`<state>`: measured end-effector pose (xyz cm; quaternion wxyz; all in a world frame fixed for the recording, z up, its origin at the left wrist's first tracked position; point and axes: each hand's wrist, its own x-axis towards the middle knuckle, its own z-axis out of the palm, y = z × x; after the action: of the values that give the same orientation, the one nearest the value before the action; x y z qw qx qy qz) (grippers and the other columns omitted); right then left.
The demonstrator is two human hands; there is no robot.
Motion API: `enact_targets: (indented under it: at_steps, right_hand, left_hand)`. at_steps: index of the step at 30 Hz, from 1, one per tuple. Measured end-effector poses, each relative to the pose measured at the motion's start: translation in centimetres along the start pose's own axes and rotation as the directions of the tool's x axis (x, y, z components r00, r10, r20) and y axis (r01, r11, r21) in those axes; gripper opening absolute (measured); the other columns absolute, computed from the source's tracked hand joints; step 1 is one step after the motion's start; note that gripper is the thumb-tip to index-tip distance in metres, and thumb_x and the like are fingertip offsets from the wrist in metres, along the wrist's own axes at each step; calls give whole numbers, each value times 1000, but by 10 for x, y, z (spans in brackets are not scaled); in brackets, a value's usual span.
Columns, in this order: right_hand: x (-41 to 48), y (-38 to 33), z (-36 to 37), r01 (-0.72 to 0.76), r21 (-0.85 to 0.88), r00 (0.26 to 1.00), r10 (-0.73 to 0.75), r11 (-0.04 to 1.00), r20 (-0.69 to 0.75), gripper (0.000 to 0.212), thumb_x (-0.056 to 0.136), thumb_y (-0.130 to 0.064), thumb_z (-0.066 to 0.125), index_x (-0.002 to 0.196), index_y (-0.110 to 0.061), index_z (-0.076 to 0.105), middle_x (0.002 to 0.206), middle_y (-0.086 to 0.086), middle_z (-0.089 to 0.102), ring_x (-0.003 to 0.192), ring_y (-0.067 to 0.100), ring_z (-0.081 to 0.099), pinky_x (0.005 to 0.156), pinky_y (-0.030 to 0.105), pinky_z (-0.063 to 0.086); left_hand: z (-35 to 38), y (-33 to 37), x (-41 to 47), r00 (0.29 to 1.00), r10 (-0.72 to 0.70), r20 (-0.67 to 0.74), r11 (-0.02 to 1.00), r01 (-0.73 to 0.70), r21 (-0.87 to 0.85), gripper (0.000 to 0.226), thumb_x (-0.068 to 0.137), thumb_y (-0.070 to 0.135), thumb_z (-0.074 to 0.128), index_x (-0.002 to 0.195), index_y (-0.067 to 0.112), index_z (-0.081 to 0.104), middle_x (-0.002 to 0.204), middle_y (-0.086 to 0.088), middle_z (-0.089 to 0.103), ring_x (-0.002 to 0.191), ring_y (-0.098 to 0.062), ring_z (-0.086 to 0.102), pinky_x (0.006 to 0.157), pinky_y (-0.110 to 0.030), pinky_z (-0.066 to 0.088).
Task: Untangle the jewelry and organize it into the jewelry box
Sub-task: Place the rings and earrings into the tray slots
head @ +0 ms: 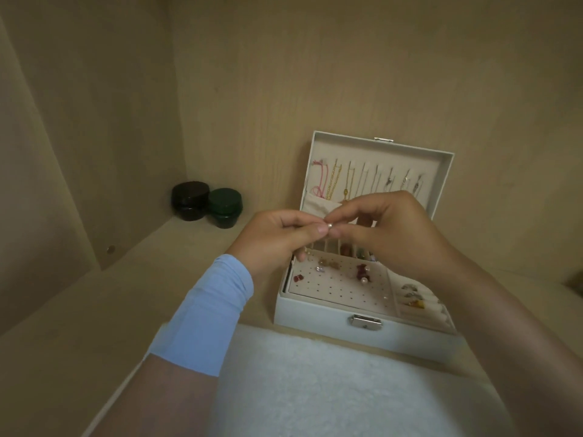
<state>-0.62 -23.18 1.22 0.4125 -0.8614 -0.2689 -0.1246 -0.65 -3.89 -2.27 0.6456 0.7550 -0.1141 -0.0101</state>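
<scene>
A white jewelry box (318, 320) stands open on the shelf, its lid upright against the back wall. Several necklaces (334, 181) hang inside the lid. The perforated tray (344, 291) holds several earrings, and rings (411, 298) sit in the slotted section at the right. Above the box, my left hand (277, 238) and my right hand (391, 228) meet fingertip to fingertip. Between them they pinch a small pearl earring (330, 226). Both hands hide the back row of the tray.
Two small round jars, one black (190, 200) and one dark green (224, 207), stand in the back left corner. A white fluffy cloth (331, 386) lies in front of the box. Wooden walls close the shelf at the left and back.
</scene>
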Motion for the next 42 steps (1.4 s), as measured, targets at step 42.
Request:
enact_targets:
  at_steps: [42]
  right_hand:
    - [-63, 39, -48, 21, -334, 948, 87, 942, 306, 15, 77, -31, 83, 88, -39, 78, 78, -15, 64, 70, 4, 58, 67, 32, 51]
  left_hand:
    - [62, -15, -9, 905, 260, 336, 715, -414, 563, 9, 84, 30, 73, 92, 32, 75, 88, 14, 64, 86, -3, 55, 76, -18, 46]
